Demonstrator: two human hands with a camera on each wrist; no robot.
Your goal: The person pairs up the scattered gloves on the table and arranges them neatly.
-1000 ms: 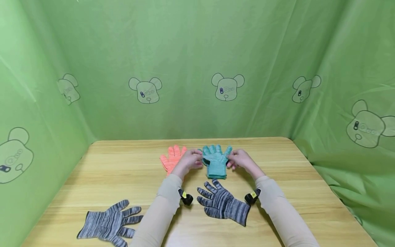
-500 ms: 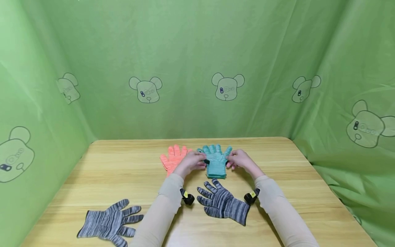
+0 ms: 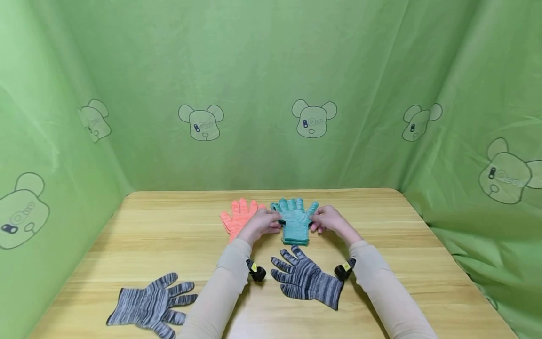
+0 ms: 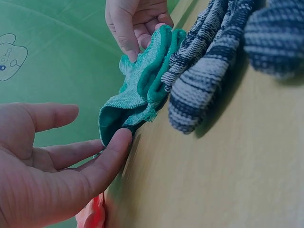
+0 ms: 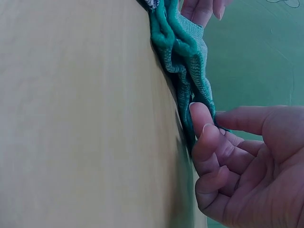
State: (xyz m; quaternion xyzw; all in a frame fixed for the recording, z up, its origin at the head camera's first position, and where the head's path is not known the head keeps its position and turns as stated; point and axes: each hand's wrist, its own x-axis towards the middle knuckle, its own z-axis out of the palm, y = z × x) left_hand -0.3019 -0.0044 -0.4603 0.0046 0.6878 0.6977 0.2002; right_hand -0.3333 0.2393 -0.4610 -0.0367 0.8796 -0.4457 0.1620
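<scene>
Two green knit gloves [image 3: 296, 225], one over the other, lie at the table's back middle, fingers away from me. My left hand [image 3: 263, 222] pinches their left side; in the left wrist view, one fingertip [image 4: 121, 137] sits at the fabric's folded edge. At the other side my right hand [image 3: 331, 220] pinches the glove's thumb side, several fingers curled beneath, as the right wrist view shows. An orange glove [image 3: 238, 217] lies left of the green ones, partly hidden by my left hand. Below the green cuffs is a grey-black striped glove [image 3: 306, 278].
Another striped glove [image 3: 150, 302] lies at the front left, its fingertips close to my left sleeve. The wooden table [image 3: 406, 245] ends at a green curtain [image 3: 254, 160] printed with bear heads. Both wrists wear black cameras.
My left hand has shifted slightly right onto the green gloves' left side. The dark gap there has shrunk and the cuffs have slid slightly left. My right hand has barely moved.
</scene>
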